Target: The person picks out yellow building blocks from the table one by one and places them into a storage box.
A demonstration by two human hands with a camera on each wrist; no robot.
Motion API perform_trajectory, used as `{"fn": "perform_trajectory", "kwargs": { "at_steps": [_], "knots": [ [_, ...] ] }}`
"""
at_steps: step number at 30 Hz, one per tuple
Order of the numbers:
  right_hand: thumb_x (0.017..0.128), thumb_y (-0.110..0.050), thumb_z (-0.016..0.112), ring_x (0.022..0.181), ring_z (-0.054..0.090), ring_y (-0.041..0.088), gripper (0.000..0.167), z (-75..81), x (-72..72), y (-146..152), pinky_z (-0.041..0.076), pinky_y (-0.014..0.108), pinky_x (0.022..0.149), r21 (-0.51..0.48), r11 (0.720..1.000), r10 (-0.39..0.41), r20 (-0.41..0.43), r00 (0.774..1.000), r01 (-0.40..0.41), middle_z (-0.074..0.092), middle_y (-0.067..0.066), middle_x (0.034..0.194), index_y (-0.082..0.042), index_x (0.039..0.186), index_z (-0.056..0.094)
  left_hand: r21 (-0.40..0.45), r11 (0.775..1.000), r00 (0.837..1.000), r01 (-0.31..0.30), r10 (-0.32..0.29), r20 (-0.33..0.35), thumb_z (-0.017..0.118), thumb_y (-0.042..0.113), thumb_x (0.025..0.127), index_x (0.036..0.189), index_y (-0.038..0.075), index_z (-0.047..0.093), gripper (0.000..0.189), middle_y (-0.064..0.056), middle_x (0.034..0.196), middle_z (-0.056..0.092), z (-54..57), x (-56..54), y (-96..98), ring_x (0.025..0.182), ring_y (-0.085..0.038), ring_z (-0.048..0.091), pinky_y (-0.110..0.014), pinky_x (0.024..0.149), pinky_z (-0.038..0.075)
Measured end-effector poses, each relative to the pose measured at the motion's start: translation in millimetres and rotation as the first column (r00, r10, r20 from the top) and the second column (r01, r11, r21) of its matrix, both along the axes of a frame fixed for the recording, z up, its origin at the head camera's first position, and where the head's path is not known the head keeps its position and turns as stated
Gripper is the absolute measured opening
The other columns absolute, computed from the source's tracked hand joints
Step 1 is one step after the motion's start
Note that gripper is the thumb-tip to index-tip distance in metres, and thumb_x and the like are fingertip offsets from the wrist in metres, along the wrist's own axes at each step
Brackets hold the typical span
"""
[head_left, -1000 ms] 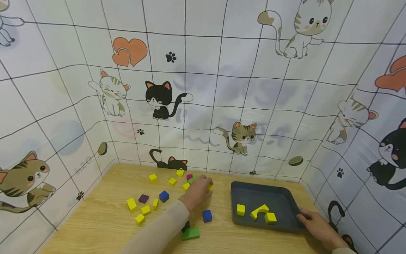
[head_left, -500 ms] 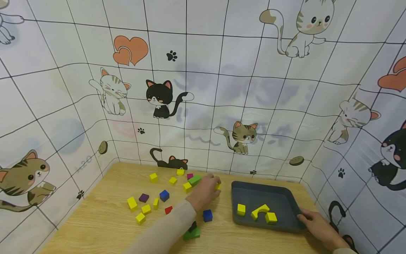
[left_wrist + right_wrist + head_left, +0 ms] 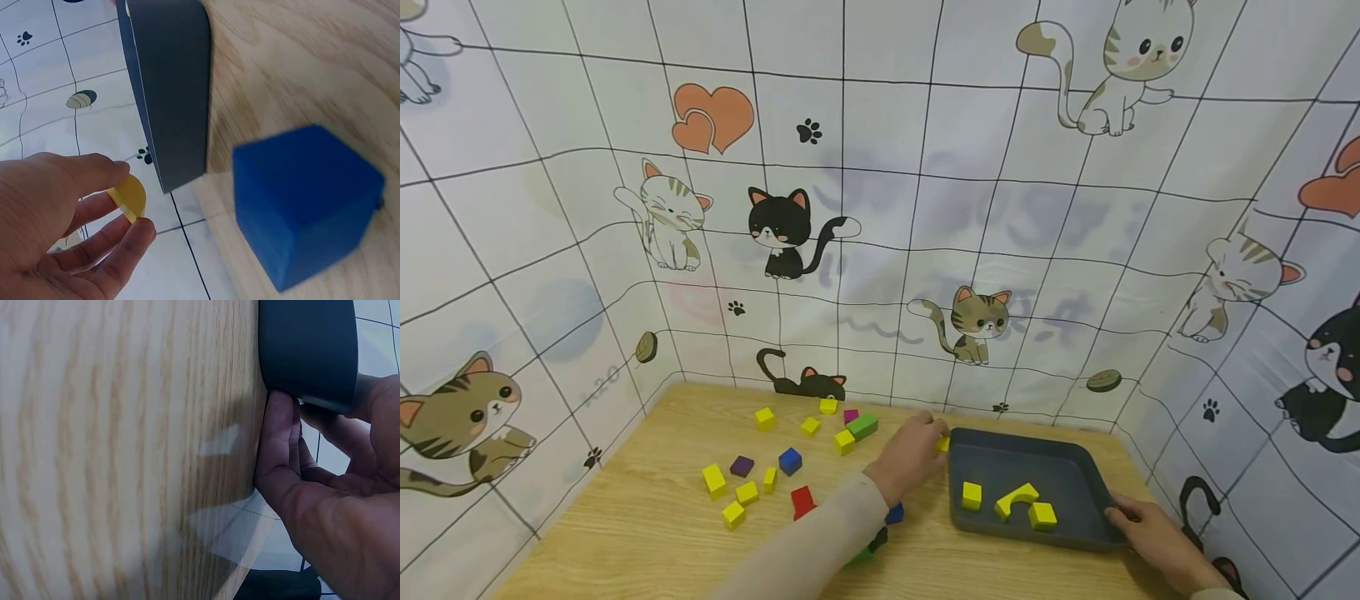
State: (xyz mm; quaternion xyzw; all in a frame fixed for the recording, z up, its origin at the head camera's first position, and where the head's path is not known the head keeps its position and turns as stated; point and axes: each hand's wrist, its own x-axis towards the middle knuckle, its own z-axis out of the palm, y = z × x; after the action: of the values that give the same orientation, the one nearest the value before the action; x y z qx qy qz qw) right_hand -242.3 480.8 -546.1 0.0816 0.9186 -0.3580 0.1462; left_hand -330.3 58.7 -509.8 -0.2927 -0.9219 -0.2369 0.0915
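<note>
My left hand (image 3: 910, 458) pinches a small yellow block with a rounded edge (image 3: 130, 196) between thumb and fingertips, right by the left rim of a dark grey tray (image 3: 1037, 461). In the tray lie a yellow arch block (image 3: 1018, 498) and two yellow cube-like blocks, one of them a yellow block (image 3: 1042, 516) at the arch's right. My right hand (image 3: 1163, 537) grips the tray's right edge; in the right wrist view its fingers are at the tray's lower side (image 3: 309, 356) and the thumb reaches the rim. A blue block (image 3: 306, 206) looms near the left wrist camera.
Several yellow blocks, including one yellow block (image 3: 714, 480), lie at the table's left with a purple block (image 3: 742, 466) and a blue cube (image 3: 790, 461). A green block (image 3: 862, 426) and red block (image 3: 802, 502) sit nearer the middle. Cat-print cloth (image 3: 880, 208) walls the table's back and sides.
My left hand has moved right with the yellow block, from among the loose blocks to the tray's left rim. The red block has come into view. The right hand stays on the tray.
</note>
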Motion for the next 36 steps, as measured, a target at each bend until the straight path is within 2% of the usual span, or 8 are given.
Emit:
{"fn": "perform_trajectory", "kwargs": {
  "at_steps": [7, 13, 22, 32, 36],
  "knots": [
    [0.125, -0.028, 0.053, 0.165, 0.023, 0.074, 0.070, -0.3, 0.7, -1, 0.034, 0.084, 0.131, 0.015, 1.000, 0.000, -0.011, 1.000, 0.001, 0.028, 0.047, 0.176, 0.015, 0.173, 0.028, -0.026, 1.000, 1.000, 0.010, -0.010, -0.010, 0.090, 0.020, 0.105, 0.135, 0.010, 0.082, 0.033, -0.006, 0.122, 0.075, 1.5, 6.0, 14.3, 0.096, -0.010, 0.066, -0.018, 0.087, 0.063],
    [0.124, -0.032, 0.057, 0.165, 0.023, 0.073, 0.074, -2.9, -1.1, 3, 0.038, 0.083, 0.130, 0.008, 1.000, -0.002, -0.006, 1.000, 0.002, 0.028, 0.046, 0.177, 0.014, 0.174, 0.028, -0.047, 0.999, 1.000, 0.011, -0.012, -0.021, 0.091, 0.022, 0.105, 0.134, 0.013, 0.081, 0.031, -0.004, 0.123, 0.075, -3.3, 9.1, 26.5, 0.100, -0.009, 0.069, -0.018, 0.089, 0.064],
    [0.121, -0.036, 0.062, 0.164, 0.029, 0.072, 0.079, -6.5, -6.1, 7, 0.054, 0.074, 0.122, -0.029, 0.999, -0.014, -0.008, 1.000, 0.014, 0.030, 0.046, 0.177, 0.013, 0.174, 0.031, -0.113, 0.994, 0.999, -0.001, -0.004, -0.042, 0.091, 0.023, 0.104, 0.132, 0.015, 0.082, 0.030, -0.004, 0.127, 0.077, -6.1, 13.9, 41.0, 0.106, -0.011, 0.072, -0.017, 0.090, 0.064],
    [0.125, -0.032, 0.054, 0.164, 0.027, 0.072, 0.074, -2.9, -1.2, 4, 0.051, 0.077, 0.124, -0.013, 1.000, 0.009, 0.002, 1.000, -0.009, 0.026, 0.047, 0.177, 0.015, 0.174, 0.026, -0.138, 0.990, 0.998, 0.007, -0.015, -0.056, 0.088, 0.022, 0.107, 0.133, 0.015, 0.082, 0.028, -0.002, 0.129, 0.077, -8.2, 14.2, 49.5, 0.110, -0.012, 0.074, -0.016, 0.086, 0.063],
    [0.125, -0.032, 0.053, 0.165, 0.024, 0.072, 0.075, -1.7, -1.0, 4, 0.044, 0.080, 0.127, -0.029, 0.999, 0.017, 0.016, 1.000, -0.017, 0.026, 0.046, 0.178, 0.016, 0.175, 0.024, -0.151, 0.988, 0.998, 0.013, -0.023, -0.064, 0.089, 0.021, 0.106, 0.132, 0.015, 0.083, 0.028, -0.002, 0.126, 0.077, -8.2, 14.3, 52.9, 0.107, -0.011, 0.074, -0.015, 0.083, 0.062]
  ]
}}
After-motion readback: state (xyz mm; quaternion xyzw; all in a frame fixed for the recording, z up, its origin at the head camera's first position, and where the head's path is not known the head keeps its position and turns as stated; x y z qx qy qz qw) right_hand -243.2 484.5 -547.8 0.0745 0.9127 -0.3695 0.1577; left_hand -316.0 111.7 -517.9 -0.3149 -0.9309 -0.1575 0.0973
